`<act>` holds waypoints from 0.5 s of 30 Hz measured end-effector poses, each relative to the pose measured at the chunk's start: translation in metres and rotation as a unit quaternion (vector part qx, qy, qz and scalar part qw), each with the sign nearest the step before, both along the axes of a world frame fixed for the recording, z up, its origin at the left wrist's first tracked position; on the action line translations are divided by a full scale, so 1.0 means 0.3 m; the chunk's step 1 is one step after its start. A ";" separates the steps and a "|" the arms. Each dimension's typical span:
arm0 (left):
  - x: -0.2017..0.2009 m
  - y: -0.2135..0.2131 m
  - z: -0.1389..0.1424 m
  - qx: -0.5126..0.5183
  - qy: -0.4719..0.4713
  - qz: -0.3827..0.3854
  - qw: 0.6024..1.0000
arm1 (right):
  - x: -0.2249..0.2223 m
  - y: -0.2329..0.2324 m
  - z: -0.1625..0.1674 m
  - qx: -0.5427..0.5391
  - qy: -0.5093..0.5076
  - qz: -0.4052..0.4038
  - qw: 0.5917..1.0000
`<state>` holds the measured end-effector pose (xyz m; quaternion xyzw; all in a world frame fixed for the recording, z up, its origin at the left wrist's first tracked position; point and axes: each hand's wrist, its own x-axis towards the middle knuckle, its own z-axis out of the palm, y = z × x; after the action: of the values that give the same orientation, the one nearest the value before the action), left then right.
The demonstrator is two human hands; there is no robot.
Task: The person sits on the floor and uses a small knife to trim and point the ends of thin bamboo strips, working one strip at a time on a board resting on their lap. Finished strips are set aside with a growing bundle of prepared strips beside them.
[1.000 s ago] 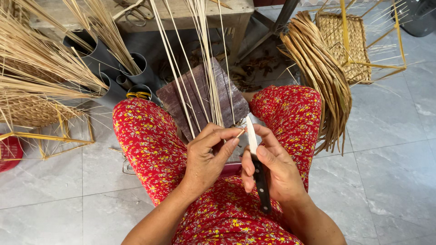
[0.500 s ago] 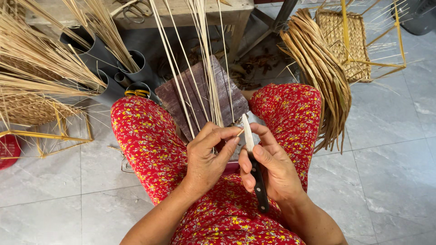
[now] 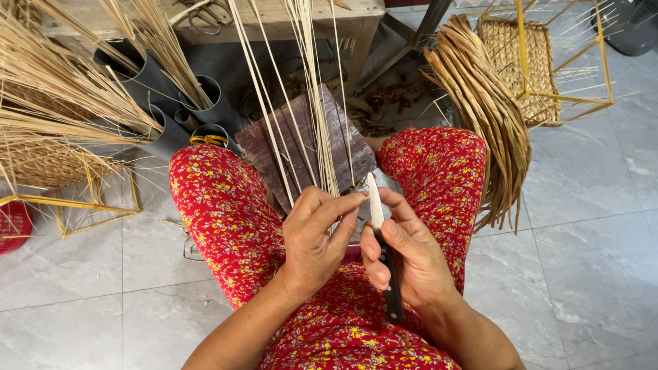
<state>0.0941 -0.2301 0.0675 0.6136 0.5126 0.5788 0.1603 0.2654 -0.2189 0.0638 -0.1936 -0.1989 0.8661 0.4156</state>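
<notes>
My left hand (image 3: pixel 314 236) pinches the lower ends of a bunch of thin pale cane strips (image 3: pixel 310 103) that rise up and away from my lap. My right hand (image 3: pixel 404 257) grips a knife (image 3: pixel 382 240) with a black handle, its pale blade pointing up beside the strips, close to my left fingertips. Both hands rest above my lap, which is covered by red flowered cloth (image 3: pixel 226 212). A dark wooden block (image 3: pixel 301 147) lies on the floor between my knees, behind the strips.
Grey tubes (image 3: pixel 161 103) holding cane strips stand at the left, with a woven basket (image 3: pixel 48 161) on a yellow frame. A bundle of flat brown fibre (image 3: pixel 490 116) and another woven yellow-framed basket (image 3: pixel 524 58) lie at the right. A wooden table (image 3: pixel 288 20) stands ahead, scissors (image 3: pixel 205 17) on it.
Both hands hold the same grip, with the knife blade shifted only slightly along the strips. The view has drifted a little.
</notes>
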 end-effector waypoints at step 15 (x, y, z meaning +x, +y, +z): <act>-0.002 -0.001 -0.011 0.032 0.012 -0.005 0.999 | 0.001 -0.008 -0.004 0.000 0.003 0.005 1.000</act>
<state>0.0934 -0.2303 0.0642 0.6275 0.4929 0.5868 0.1376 0.2656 -0.2215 0.0625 -0.1902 -0.1991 0.8688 0.4116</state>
